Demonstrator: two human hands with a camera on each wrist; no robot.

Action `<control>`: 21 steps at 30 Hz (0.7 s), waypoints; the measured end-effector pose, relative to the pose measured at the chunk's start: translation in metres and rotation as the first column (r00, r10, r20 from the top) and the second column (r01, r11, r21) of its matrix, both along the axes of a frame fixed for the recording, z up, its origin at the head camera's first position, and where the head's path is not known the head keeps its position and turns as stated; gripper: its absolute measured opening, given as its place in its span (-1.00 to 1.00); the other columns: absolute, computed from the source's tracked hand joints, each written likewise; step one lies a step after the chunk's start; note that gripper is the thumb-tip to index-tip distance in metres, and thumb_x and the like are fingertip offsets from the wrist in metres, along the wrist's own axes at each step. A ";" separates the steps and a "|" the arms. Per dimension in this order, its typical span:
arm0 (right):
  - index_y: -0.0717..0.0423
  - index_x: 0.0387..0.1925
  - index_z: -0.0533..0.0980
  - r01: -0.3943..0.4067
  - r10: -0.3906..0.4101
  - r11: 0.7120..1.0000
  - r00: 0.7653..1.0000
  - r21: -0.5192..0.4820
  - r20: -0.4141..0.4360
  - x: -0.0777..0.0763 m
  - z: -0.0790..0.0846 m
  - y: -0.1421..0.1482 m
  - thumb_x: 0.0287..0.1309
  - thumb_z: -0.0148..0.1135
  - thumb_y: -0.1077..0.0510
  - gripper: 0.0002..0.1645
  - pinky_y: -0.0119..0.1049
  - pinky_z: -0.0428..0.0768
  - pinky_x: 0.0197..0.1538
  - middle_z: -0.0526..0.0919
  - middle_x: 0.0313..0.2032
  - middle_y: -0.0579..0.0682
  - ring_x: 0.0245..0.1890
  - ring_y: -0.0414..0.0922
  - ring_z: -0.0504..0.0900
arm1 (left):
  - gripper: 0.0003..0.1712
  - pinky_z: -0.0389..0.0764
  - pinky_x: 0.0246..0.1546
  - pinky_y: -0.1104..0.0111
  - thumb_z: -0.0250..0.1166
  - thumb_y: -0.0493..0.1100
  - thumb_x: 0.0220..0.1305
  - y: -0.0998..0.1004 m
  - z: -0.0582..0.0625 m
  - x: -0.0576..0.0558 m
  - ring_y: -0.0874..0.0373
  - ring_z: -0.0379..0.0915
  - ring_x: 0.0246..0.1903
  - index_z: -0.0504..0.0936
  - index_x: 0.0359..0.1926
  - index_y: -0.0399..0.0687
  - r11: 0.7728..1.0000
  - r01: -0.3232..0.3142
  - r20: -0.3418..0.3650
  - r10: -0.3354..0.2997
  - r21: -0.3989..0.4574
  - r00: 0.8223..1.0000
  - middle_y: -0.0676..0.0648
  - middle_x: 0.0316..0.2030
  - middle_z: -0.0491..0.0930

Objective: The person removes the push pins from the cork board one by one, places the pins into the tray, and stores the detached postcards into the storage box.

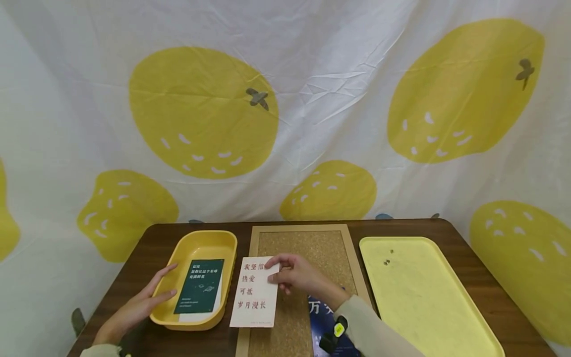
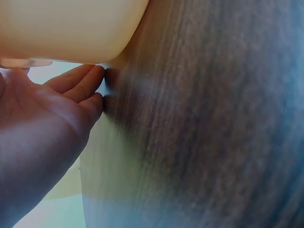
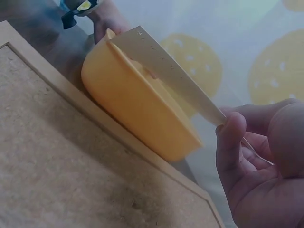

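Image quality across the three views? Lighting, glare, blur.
Head: bright, large print on the white card readable, sheen on the creased backdrop cloth. Left wrist: dim, bluish haze toward the right and bottom edges, table grain soft. Right wrist: dim, slightly hazy, soft-edged shadow across the cork board.

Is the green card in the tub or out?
In: the green card lies inside the yellow tub, with the tub's walls around it.

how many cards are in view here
4 visible: a white card in the right hand; a green card in the yellow bin; a pale card beneath it; a blue card on the corkboard. More may be hidden.
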State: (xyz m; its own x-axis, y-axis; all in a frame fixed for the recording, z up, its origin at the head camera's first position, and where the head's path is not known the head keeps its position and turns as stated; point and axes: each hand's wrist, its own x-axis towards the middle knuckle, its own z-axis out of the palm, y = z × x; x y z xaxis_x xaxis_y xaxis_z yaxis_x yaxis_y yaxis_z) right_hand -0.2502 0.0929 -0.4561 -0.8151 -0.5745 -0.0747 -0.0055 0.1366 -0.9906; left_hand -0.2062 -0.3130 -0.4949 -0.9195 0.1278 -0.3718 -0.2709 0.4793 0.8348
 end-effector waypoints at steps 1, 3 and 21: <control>0.18 -0.04 0.60 0.002 -0.002 1.000 1.000 -0.002 -0.004 0.000 0.001 -0.001 0.15 0.36 0.26 -0.68 -0.39 0.50 -0.56 0.53 -0.53 -0.03 -0.65 -0.22 0.47 | -0.07 -0.29 0.30 -0.44 0.18 0.11 0.41 0.000 0.000 0.000 -0.39 -0.38 0.42 -0.21 0.56 0.21 1.000 0.001 0.000 -0.001 -0.001 1.000 -0.34 0.52 -0.44; 0.22 -0.03 0.58 0.001 -0.002 1.000 1.000 -0.012 -0.014 -0.002 0.002 -0.004 0.16 0.35 0.28 -0.68 -0.40 0.48 -0.57 0.52 -0.53 -0.03 -0.65 -0.23 0.46 | -0.07 -0.29 0.30 -0.45 0.17 0.12 0.41 0.000 0.000 0.000 -0.39 -0.39 0.42 -0.21 0.56 0.21 1.000 0.001 0.002 -0.001 -0.004 1.000 -0.34 0.52 -0.45; 0.17 -0.04 0.60 0.041 -0.041 0.999 0.999 -0.027 -0.021 -0.005 0.008 -0.030 0.18 0.35 0.26 -0.71 -0.44 0.48 -0.57 0.55 -0.47 -0.02 -0.60 -0.22 0.48 | -0.05 -0.27 0.29 -0.45 0.18 0.14 0.39 0.001 -0.001 -0.001 -0.40 -0.33 0.41 -0.22 0.56 0.22 1.000 -0.015 0.006 0.015 -0.010 1.000 -0.34 0.51 -0.41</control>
State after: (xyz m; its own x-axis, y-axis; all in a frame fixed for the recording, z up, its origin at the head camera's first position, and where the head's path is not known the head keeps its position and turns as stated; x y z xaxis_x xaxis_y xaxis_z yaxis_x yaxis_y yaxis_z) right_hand -0.2553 0.0629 -0.4482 -0.8393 -0.5420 -0.0418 -0.0221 0.1108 -0.9936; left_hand -0.2069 -0.3124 -0.4955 -0.9191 0.1104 -0.3784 -0.2830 0.4834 0.8284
